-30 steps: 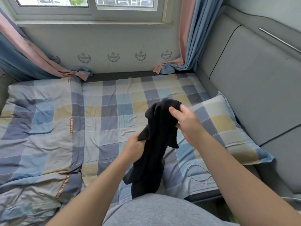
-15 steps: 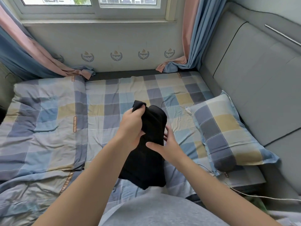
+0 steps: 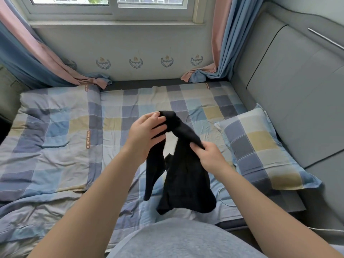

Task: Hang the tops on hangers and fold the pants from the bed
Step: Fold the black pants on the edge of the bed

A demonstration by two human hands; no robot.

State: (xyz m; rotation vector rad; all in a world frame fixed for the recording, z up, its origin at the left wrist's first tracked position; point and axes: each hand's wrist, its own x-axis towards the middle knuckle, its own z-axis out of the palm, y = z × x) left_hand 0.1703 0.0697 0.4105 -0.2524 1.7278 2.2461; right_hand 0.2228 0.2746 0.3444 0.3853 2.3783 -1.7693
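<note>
A black garment [image 3: 184, 175] hangs in the air above the checked bed [image 3: 61, 138], between both of my hands. My left hand [image 3: 145, 133] grips its top end, with the fingers lying over the cloth. Lower and to the right, my right hand [image 3: 206, 155] pinches another edge of the same garment. The cloth splits into two dangling parts, a narrow strip on the left and a wider bunch on the right. Whether it is a top or pants cannot be told. No hanger shows in view.
A checked pillow [image 3: 260, 151] lies at the right of the bed against the grey padded headboard [image 3: 297, 90]. A thin white cable [image 3: 221, 194] runs over the sheet near the pillow. Blue and pink curtains [image 3: 221, 43] hang on both sides of the window.
My left hand rose with the top end of the garment. My right hand slid down and right along it, and the bunched cloth opened into two hanging parts.
</note>
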